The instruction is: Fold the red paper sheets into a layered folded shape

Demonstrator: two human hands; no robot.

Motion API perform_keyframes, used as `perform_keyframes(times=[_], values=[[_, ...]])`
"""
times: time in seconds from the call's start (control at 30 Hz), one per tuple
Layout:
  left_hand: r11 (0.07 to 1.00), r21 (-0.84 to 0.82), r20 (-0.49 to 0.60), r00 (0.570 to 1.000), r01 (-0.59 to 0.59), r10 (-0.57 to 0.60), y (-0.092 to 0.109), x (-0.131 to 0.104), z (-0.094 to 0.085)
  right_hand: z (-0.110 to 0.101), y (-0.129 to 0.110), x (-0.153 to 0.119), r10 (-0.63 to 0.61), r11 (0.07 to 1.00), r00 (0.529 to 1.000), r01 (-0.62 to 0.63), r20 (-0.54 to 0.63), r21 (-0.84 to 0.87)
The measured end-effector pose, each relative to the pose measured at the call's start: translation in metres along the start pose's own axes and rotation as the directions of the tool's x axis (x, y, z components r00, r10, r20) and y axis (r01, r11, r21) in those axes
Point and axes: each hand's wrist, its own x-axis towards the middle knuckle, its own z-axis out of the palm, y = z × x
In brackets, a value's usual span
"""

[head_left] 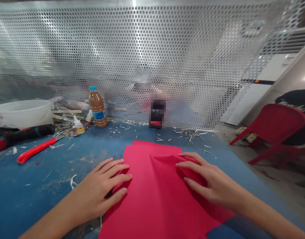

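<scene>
A bright red sheet (pixel 152 196) lies in front of me, on top of what looks like another red layer whose edge shows at the far side. I cannot tell whether it is paper or cloth. My left hand (pixel 106 181) rests with spread fingers on the sheet's left edge. Over the right part is my right hand (pixel 207 181), fingers apart and bent, touching the material. Beneath that palm the sheet bulges up, and a raised crease runs from its far middle towards the right fingers.
On the blue table (pixel 65 196) at left lie a red-handled knife (pixel 38 149), a black-and-red tool (pixel 25 134), a white tub (pixel 24 113), a small glue bottle (pixel 78 125) and a brown-filled bottle (pixel 97 108). A black box (pixel 157 113) stands by the perforated metal panel (pixel 192 66). Right: red chair (pixel 279 126).
</scene>
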Motion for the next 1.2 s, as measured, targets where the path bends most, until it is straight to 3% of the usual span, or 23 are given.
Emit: perform_keyframes(times=[0.03, 0.13, 0.23, 0.37, 0.5, 0.63, 0.77, 0.93, 1.2], values=[[1.000, 0.016, 0.011, 1.000, 0.004, -0.005, -0.004, -0.001, -0.002, 0.000, -0.006, -0.002, -0.029, 0.993, 0.999, 0.033, 0.039, -0.115], [0.998, 0.045, 0.018, 0.999, 0.032, -0.033, -0.010, -0.002, -0.005, -0.003, -0.019, -0.008, -0.067, 0.884, 0.997, 0.049, -0.022, -0.464], [0.995, 0.076, -0.017, 0.998, 0.068, -0.067, 0.000, 0.000, -0.004, -0.007, -0.027, -0.007, -0.072, 0.807, 0.994, 0.006, -0.087, -0.590], [0.998, 0.062, 0.034, 0.999, -0.014, 0.012, 0.018, 0.004, 0.000, -0.004, -0.033, 0.005, -0.113, 0.910, 0.991, 0.074, -0.071, -0.408], [0.992, -0.035, 0.123, 0.985, -0.120, 0.123, 0.019, 0.001, -0.009, 0.012, -0.042, 0.016, -0.166, 0.956, 0.985, 0.174, 0.054, -0.238], [0.994, 0.012, 0.095, 0.990, -0.109, 0.107, 0.019, -0.003, -0.020, 0.025, -0.062, 0.020, -0.134, 0.984, 0.974, 0.153, 0.183, -0.095], [0.991, 0.099, 0.024, 0.995, -0.094, 0.092, 0.027, -0.002, -0.012, 0.030, -0.078, 0.028, -0.142, 0.988, 0.964, 0.151, 0.223, -0.027], [0.997, 0.075, 0.119, 0.993, -0.010, 0.001, 0.028, -0.003, 0.006, 0.037, -0.077, 0.032, -0.171, 0.985, 0.959, 0.170, 0.225, 0.025], [0.997, 0.074, 0.167, 0.986, 0.009, -0.021, 0.033, -0.004, 0.013, 0.043, -0.076, 0.028, -0.156, 0.988, 0.960, 0.149, 0.232, 0.046]])
